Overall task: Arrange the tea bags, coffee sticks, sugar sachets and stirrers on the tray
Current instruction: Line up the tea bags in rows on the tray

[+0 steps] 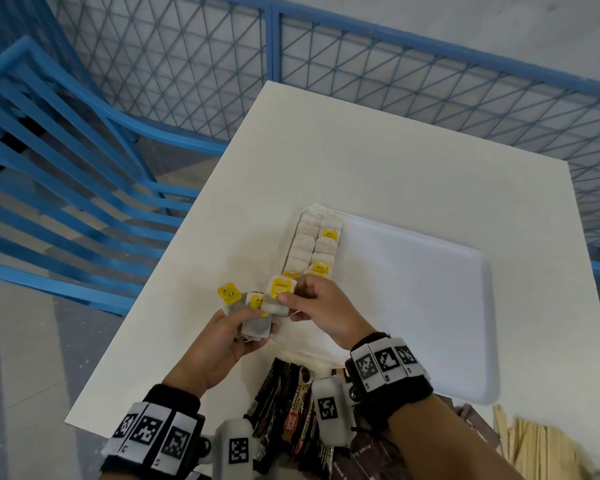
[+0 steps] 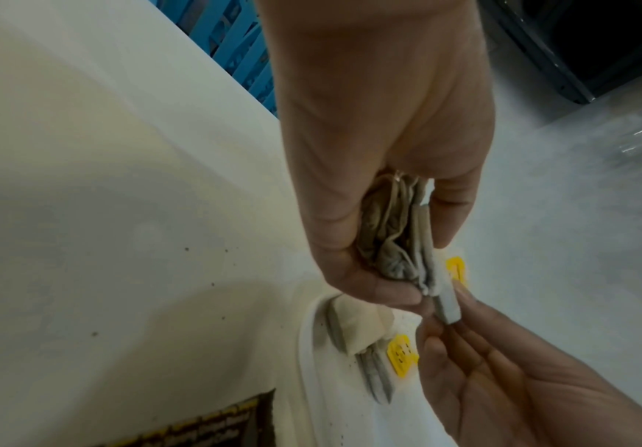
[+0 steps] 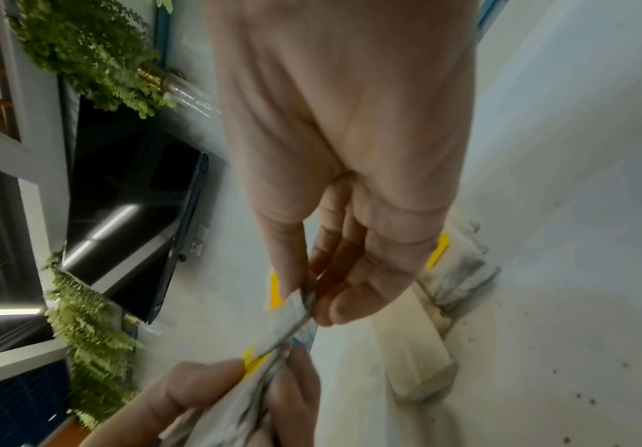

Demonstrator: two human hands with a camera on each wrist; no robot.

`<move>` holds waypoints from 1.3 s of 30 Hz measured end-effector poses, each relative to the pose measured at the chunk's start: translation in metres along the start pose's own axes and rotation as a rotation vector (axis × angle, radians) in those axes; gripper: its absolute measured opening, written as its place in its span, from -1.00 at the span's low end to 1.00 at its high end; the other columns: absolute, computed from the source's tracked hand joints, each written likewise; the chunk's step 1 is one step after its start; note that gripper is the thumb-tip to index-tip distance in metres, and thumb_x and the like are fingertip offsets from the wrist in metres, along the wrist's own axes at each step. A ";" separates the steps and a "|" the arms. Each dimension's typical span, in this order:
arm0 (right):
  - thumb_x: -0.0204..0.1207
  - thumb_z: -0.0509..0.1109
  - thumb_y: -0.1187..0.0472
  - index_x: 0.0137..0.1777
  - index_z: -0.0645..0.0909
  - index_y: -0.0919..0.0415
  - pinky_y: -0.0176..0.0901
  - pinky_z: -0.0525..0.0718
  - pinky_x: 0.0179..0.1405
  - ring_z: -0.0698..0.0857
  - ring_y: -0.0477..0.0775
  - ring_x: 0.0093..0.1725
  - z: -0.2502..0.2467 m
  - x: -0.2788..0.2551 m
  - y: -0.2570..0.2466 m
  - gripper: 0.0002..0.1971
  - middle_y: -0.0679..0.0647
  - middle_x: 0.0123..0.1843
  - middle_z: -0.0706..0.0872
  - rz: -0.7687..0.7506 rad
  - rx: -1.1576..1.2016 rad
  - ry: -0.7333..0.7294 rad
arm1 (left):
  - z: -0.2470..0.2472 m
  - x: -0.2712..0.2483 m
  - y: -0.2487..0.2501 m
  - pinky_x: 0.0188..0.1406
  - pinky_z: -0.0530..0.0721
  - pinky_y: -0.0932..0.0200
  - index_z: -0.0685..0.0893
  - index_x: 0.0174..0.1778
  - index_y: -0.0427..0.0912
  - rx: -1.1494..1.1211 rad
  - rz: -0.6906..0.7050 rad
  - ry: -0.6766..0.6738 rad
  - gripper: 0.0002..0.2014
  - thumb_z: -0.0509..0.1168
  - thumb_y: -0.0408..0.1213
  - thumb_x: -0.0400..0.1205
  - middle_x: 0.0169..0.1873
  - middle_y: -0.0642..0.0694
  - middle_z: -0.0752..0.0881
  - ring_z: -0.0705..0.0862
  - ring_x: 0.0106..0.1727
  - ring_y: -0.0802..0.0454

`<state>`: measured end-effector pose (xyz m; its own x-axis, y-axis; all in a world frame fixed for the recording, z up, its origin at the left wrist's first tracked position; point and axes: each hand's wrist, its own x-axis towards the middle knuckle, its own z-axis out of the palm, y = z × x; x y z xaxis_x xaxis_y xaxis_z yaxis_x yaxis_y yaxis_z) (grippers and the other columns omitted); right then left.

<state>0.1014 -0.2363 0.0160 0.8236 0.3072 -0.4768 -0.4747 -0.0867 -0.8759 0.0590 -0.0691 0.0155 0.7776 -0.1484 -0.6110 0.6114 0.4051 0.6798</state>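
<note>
Head view: left hand (image 1: 229, 337) grips a bunch (image 1: 253, 322) of tea bags over the table (image 1: 378, 161), fingers curled round it, yellow tags fanned upward. Right hand (image 1: 321, 306) pinches one bag (image 1: 278, 294) at the top of the bunch between thumb and forefinger. Tray (image 1: 430, 289) lies just beyond — two rows of bags (image 1: 314, 242) along its left edge. Coffee sticks (image 1: 291, 410) and stirrers (image 1: 534, 445) lie at the near edge. Left wrist view: left hand (image 2: 380, 151) is closed on the crumpled bunch (image 2: 392, 236); right fingertips (image 2: 465, 298) touch the outermost bag (image 2: 443, 298), tray rim (image 2: 306, 347) below. Right wrist view: right hand (image 3: 342, 169) — thumb and forefinger nip the bag (image 3: 298, 314); left hand (image 3: 212, 405) holds the bunch (image 3: 231, 417) below.
</note>
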 end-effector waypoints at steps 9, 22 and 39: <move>0.55 0.37 0.30 -0.19 0.64 0.19 -0.34 0.68 -0.23 0.62 -0.03 -0.29 -0.033 -0.004 0.008 -0.91 0.06 -0.30 0.64 -0.006 -0.115 0.151 | -0.006 -0.001 0.002 -0.36 0.72 0.26 0.63 -0.01 -0.24 -0.027 0.008 0.033 -0.84 0.15 -0.44 0.65 -0.24 -0.13 0.80 0.79 -0.26 -0.02; 0.38 0.55 0.24 -0.15 0.61 0.19 -0.58 0.51 -0.36 0.59 -0.05 -0.27 -0.031 0.003 0.032 -0.84 0.01 -0.31 0.66 -0.051 -0.507 0.353 | -0.006 0.001 0.002 -0.32 0.75 0.25 0.65 -0.01 -0.30 -0.060 0.009 0.051 -0.86 0.19 -0.43 0.64 -0.22 -0.15 0.80 0.80 -0.24 -0.03; 0.53 0.40 0.06 -0.06 0.67 0.15 -0.56 0.43 -0.28 0.50 -0.26 -0.31 0.004 -0.008 0.008 -0.84 -0.19 -0.28 0.56 -0.208 -0.511 0.130 | 0.000 0.002 -0.004 -0.21 0.58 0.26 0.66 -0.14 -0.09 0.093 0.056 0.014 -0.90 0.38 -0.29 0.45 -0.31 -0.08 0.58 0.47 -0.28 0.06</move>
<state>0.0892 -0.2354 0.0132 0.9306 0.2499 -0.2676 -0.1147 -0.4950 -0.8613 0.0585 -0.0711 0.0112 0.8092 -0.1145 -0.5762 0.5784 0.3268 0.7474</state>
